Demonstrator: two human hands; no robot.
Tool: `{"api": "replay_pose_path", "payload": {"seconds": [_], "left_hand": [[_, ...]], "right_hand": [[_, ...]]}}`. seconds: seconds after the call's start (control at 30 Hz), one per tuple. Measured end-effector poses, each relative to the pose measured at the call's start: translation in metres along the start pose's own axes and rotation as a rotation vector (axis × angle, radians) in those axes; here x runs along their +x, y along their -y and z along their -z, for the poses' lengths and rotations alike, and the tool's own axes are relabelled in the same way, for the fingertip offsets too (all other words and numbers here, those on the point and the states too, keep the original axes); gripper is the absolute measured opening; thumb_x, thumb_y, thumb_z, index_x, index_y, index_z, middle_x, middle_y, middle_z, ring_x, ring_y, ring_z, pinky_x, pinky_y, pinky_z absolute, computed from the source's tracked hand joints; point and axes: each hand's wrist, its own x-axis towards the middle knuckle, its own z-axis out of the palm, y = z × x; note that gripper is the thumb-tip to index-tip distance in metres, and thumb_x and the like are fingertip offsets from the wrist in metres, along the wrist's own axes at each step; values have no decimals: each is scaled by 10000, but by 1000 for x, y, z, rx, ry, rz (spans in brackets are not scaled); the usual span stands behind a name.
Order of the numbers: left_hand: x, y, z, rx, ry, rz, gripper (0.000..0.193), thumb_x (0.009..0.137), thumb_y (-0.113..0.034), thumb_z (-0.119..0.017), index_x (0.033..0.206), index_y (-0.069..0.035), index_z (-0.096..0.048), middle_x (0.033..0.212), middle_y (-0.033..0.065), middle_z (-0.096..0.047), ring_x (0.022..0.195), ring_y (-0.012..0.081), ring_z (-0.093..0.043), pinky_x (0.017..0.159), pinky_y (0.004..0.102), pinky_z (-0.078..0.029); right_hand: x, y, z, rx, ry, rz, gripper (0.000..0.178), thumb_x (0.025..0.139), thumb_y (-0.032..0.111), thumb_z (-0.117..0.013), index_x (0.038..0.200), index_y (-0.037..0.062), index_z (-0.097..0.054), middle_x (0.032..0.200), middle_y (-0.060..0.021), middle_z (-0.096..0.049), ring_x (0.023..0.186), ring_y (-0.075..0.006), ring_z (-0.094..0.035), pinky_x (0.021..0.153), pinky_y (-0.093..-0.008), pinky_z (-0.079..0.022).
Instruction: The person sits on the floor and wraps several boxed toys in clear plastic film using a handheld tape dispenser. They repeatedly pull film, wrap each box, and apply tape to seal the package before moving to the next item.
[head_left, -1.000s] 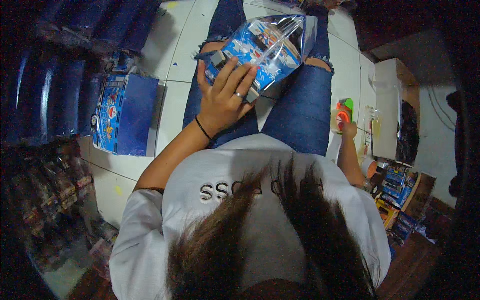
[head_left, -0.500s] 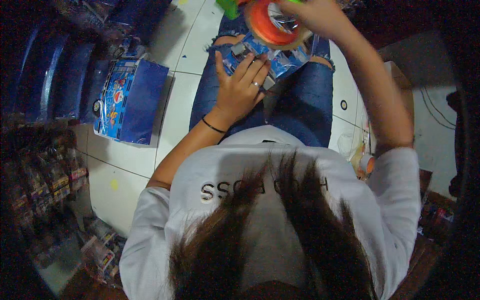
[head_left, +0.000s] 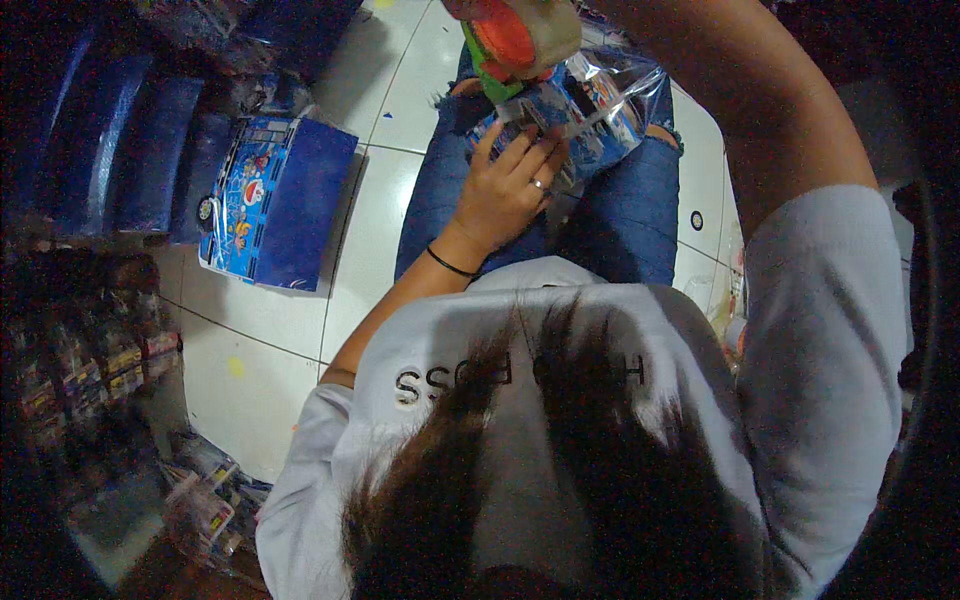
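Across my thighs lies a blue printed package [head_left: 612,135] in shiny clear plastic. My left hand [head_left: 503,195] holds its near left part, with the fingers bent over it and their tips partly hidden. Just above those fingers, a tape dispenser [head_left: 503,42] with a red-orange hub, green body and wide roll of tape tilts over the package's far left part. A taut, shiny strip of plastic or tape crosses the package. My right forearm reaches up past the top edge, so the right hand is out of the picture.
A blue printed box shaped like a bus [head_left: 290,205], with a black wheel, stands on the white tiled floor [head_left: 375,215] to my left. Dark blue wrapped packs [head_left: 150,150] stand beyond it. Clear-bagged goods [head_left: 100,360] sit at lower left. A small wheel [head_left: 697,220] lies to my right.
The tape dispenser has turned and come down at the package's left side. My right hand has passed beyond the top edge, its arm raised further. My left hand stays on the package.
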Motion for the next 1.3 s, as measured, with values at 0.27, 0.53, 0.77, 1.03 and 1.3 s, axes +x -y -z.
{"api": "replay_pose_path", "payload": {"seconds": [0.27, 0.53, 0.77, 1.03, 1.3], "left_hand": [[1, 11, -14, -237, -41, -29, 494, 586, -237, -757, 1050, -108, -649, 1102, 51, -608, 1116, 229, -527, 1093, 477, -278], [4, 12, -11, -191, 12, 29, 588, 570, -261, -779, 1124, -125, -633, 1191, 8, -604, 1126, 202, -529, 1114, 495, -244], [6, 11, -17, -239, -58, 44, 642, 566, -242, -784, 1178, -158, -612, 1200, -5, -605, 1080, 205, -550, 1105, 493, -250], [39, 29, -6, -204, -144, 91, 548, 626, -308, -789, 1109, -109, -625, 1129, 38, -625, 1028, 239, -570, 1094, 503, -249], [25, 25, -8, 374, -74, -233, 518, 888, -267, -518, 1356, -66, -422, 1485, 104, -289, 1371, 182, -277, 1102, 583, -77]], "right_hand": [[-107, 17, -53, -29, -573, 0, 473, 698, 172, -678, 1149, 43, -614, 983, -175, -647, 1061, -326, -575, 919, -401, -464], [-212, 37, -139, 180, -738, -209, 570, 606, 139, -643, 1171, 66, -621, 1097, -174, -537, 1053, -330, -565, 929, -381, -438], [-260, 38, -199, 256, -699, -312, 621, 596, 172, -732, 1205, 154, -611, 1129, -159, -547, 1048, -342, -587, 885, -399, -493], [-173, 22, -197, 192, -322, -329, 382, 690, 260, -665, 1003, 42, -673, 1036, -187, -575, 874, -384, -615, 807, -450, -500], [-265, -100, -244, 524, -1275, -427, 497, 714, 58, -604, 1207, 25, -559, 1191, -155, -538, 1121, -292, -510, 995, -396, -384]]}}
